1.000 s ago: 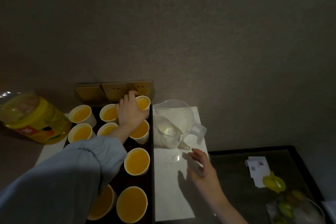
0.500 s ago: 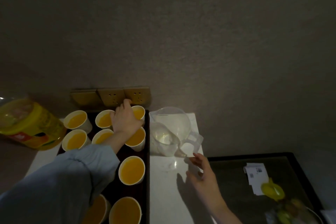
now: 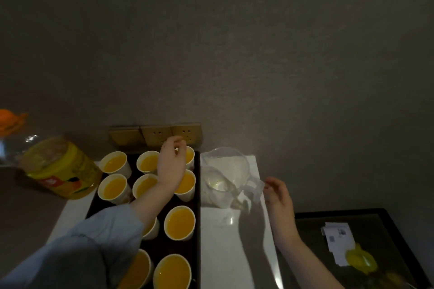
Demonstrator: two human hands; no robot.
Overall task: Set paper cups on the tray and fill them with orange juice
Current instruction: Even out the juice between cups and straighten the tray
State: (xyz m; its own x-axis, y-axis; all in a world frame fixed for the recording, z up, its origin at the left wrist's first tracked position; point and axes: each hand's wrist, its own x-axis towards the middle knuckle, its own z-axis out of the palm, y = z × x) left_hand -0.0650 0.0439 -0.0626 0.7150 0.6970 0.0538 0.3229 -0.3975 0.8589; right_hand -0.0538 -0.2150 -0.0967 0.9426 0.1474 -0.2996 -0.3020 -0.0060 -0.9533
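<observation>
Several white paper cups filled with orange juice, such as one (image 3: 179,222), stand in rows on a dark tray (image 3: 197,197). My left hand (image 3: 171,166) hovers over the tray's far right corner, fingers loosely curled above the far right cup (image 3: 190,157) and holding nothing. A large yellow juice bottle (image 3: 58,169) leans at the left of the tray. A clear, empty pitcher (image 3: 225,176) stands right of the tray. My right hand (image 3: 279,199) is beside its handle with relaxed fingers, fingertips just at the handle's edge.
The tray and pitcher sit on a white counter (image 3: 225,241) against a grey wall with brass sockets (image 3: 169,134). At the lower right is a dark glass table (image 3: 312,220) with a paper slip (image 3: 338,237) and a yellow object (image 3: 359,260).
My left hand has lifted off the rim of the far right cup. My right hand has moved up from the counter to the pitcher's handle.
</observation>
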